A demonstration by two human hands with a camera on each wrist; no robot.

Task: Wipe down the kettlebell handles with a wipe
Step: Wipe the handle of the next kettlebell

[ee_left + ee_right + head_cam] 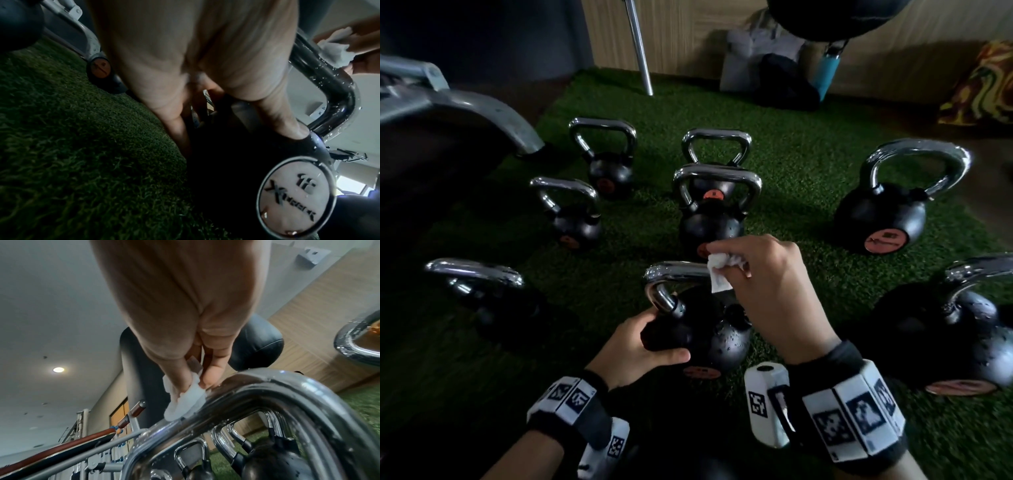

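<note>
A black kettlebell [719,334] with a wet chrome handle [671,274] stands on the green turf in front of me. My left hand [650,342] grips its black body from the left, thumb and fingers wrapped round it [287,123]. My right hand [756,274] pinches a crumpled white wipe [719,270] and holds it against the top bar of the handle. In the right wrist view the wipe [185,400] lies on the chrome handle [267,394], which is beaded with drops. The left wrist view shows the kettlebell's round label [296,196] and the wipe [333,50] on the handle [320,76].
Several more chrome-handled kettlebells stand around on the turf [808,164]: two at the right [887,212] [955,329], one at the left [482,284], others behind [712,212]. A metal bench frame [465,109] is at the far left, bags and a blue bottle [825,73] by the wall.
</note>
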